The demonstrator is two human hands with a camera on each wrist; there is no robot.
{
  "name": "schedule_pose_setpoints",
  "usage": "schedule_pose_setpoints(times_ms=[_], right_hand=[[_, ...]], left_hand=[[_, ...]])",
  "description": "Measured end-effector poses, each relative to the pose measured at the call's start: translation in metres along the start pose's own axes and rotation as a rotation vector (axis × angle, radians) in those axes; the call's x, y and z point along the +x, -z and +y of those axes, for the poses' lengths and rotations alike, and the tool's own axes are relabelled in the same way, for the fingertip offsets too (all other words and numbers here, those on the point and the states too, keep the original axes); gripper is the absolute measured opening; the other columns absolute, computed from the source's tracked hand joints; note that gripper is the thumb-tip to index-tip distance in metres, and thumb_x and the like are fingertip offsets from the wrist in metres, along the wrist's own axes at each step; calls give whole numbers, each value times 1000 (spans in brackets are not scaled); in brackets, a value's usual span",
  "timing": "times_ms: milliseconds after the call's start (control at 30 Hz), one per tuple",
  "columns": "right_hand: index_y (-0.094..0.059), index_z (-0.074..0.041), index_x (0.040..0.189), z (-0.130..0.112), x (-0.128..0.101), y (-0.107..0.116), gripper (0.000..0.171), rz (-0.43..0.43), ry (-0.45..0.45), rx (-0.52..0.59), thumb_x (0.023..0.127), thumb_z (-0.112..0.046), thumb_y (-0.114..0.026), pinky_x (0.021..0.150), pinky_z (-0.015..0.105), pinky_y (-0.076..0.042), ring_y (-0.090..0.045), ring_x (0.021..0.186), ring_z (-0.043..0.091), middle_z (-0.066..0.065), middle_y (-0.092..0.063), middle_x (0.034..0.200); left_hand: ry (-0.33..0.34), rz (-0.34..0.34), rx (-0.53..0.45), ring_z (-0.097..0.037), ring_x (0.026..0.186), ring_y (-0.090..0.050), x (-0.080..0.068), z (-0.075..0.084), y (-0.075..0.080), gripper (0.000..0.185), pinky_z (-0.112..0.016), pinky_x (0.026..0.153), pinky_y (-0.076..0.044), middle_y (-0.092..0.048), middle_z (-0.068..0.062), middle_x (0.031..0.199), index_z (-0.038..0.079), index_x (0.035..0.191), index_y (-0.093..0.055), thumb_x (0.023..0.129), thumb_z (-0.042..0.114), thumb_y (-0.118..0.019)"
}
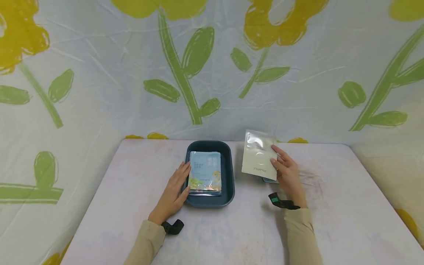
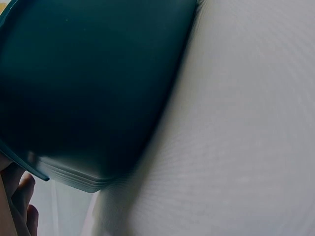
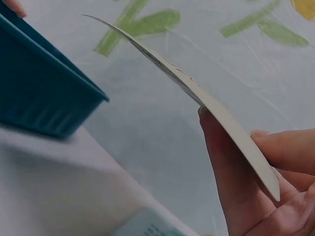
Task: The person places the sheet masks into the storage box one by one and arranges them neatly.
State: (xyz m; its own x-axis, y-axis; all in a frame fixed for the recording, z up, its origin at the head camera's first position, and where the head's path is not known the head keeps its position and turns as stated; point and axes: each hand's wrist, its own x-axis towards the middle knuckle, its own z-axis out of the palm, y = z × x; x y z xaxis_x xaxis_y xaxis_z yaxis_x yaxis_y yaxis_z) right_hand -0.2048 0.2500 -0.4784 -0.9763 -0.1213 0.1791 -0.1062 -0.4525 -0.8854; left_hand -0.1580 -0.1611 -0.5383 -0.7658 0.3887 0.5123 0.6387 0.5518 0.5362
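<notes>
My right hand (image 1: 289,176) pinches a cream-coloured flat foil sachet (image 1: 259,156) by its right edge, holding it tilted above the table. In the right wrist view the sachet (image 3: 221,118) appears edge-on between thumb and fingers. My left hand (image 1: 173,189) rests along the left rim of a dark blue plastic tray (image 1: 228,197), its fingers fairly straight. Inside the tray lies a small stack of sachets, a light blue one (image 1: 205,171) with a flower print on top. Partly hidden under the raised sachet is another bluish packet (image 1: 269,180) on the table.
A pale table (image 1: 218,235) bears the tray near its back edge. Behind it hangs a white cloth (image 1: 116,92) printed with yellow flowers and green stems. The tray's outer wall (image 2: 88,88) fills much of the left wrist view.
</notes>
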Motion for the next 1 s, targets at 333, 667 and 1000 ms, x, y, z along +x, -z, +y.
schedule_pose_setpoints(times_ms=[333,667,1000], right_hand=[[-36,-3,153,-3,5,-42,56,-57,-51,-196,100,0,-54,82,27,-58,-66,107,14,2,-64,127],[-35,-9,154,-2,2,-83,52,-60,-133,-362,104,-10,-50,81,25,-56,-61,108,16,19,-48,144],[-34,-9,154,21,3,-117,52,-155,-172,-361,104,-4,-46,79,27,-57,-64,105,17,24,-48,144]], left_hand=[[-9,9,-6,-33,150,-17,0,2,1,62,-60,117,-19,-25,-8,163,2,155,-31,100,28,-46],[-2,3,-5,-35,149,-18,0,3,2,61,-59,117,-19,-25,-8,163,3,155,-30,102,32,-43],[-76,52,-4,-44,145,-23,2,2,3,62,-67,111,-23,-30,-17,159,-5,151,-34,105,37,-37]])
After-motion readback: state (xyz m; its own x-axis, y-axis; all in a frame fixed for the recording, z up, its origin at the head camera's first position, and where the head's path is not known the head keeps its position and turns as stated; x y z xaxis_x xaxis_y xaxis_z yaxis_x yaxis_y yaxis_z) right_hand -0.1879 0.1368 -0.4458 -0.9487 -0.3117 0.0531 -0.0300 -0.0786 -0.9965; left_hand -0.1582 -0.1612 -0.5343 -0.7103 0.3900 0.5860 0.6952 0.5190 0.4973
